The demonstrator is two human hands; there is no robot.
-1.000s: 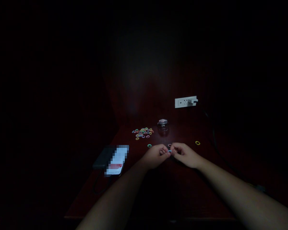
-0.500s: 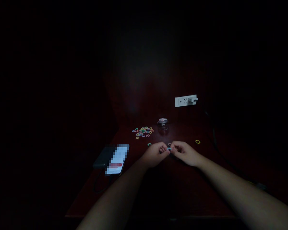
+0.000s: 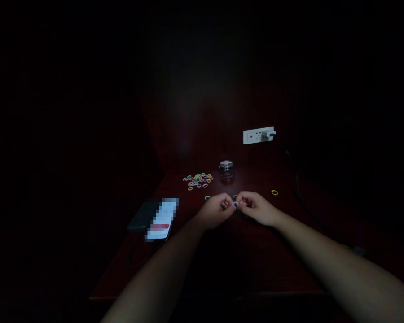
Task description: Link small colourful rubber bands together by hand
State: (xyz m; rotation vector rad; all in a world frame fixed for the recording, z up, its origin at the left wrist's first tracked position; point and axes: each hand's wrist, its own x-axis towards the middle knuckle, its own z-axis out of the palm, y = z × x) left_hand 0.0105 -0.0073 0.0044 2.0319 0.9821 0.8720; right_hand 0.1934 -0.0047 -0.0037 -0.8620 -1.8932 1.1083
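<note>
Between my two hands is a small light-blue hair tie (image 3: 234,203), pinched from both sides over the table. My left hand (image 3: 217,210) is closed, thumb and forefinger on the tie's left side. On the other side my right hand (image 3: 257,208) grips it in a like pinch. Just left of the left fingers lies a green hair tie (image 3: 207,198). A pinkish hair tie (image 3: 235,196) shows partly behind the right fingertips. Farther right a yellow hair tie (image 3: 274,192) lies alone.
A pile of many-coloured hair ties (image 3: 198,179) lies at the back left, beside a clear lidded jar (image 3: 226,170). A lit phone (image 3: 162,220) and a dark flat box (image 3: 142,216) with a cable are at left. A wall socket (image 3: 252,136) holds a plug; its cord (image 3: 298,184) runs down the right.
The whole view has shifted slightly, so everything sits a little higher and farther left. Both hands keep their pinch on the light-blue hair tie, with hardly any other movement.
</note>
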